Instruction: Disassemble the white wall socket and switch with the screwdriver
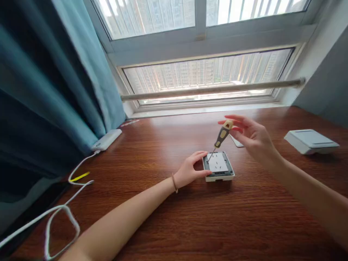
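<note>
A white wall socket (218, 162) with its grey inner frame exposed lies face up in a white box on the brown table. My left hand (192, 168) grips the left side of it, thumb at the front corner and fingers at the back corner. Above it, my right hand (248, 136) has its fingers around the handle end of a screwdriver (223, 134) with a grey and cream grip. The screwdriver leans, its shaft running down to the left side of the socket frame, near a screw hole. Whether the tip sits in a screw is too small to tell.
A white switch box (311, 140) stands at the right. A flat white plate (237, 141) lies partly behind my right hand. On the left are a white power bank-like block (107, 140), its white cable (63, 207) and a blue curtain (89, 72). A window rail (212, 90) runs behind the table.
</note>
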Available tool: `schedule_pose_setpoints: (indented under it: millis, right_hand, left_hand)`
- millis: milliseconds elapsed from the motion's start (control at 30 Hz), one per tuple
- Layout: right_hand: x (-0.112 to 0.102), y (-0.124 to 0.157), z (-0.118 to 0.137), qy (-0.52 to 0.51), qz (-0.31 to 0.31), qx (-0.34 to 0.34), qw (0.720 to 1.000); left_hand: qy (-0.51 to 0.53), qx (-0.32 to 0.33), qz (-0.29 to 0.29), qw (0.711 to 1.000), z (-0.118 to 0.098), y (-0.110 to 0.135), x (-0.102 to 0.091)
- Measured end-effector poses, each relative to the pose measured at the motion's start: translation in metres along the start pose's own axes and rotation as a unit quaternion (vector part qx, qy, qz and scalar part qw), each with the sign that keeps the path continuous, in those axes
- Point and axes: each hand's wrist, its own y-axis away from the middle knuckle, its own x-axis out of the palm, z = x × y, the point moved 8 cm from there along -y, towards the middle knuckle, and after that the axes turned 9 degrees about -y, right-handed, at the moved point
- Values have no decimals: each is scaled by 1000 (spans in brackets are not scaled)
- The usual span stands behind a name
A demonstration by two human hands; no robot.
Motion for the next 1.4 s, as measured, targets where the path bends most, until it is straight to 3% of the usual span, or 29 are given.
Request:
schedule_pose_setpoints:
  millis: [300,533,833,1133,1400]
  right_hand:
    - [-9,3,3,70,-70,-52,994]
    - [0,3,7,-44,-15,-17,999]
    - [-18,3,-2,19,-114,-7,993]
    - [-9,2,0,-52,-58,20,997]
    - [-21,0,-8,-25,-110,6,994]
  left_hand:
    - [9,11,-7,1000,-2,-1,0]
    - [9,9,-8,1000,-2,-1,0]
    - [9,9,-8,1000,-4,-1,0]
    - [-4,5,-8,1000,-3,-1,-1]
    - [3,5,-9,1000,-4,-1,-1]
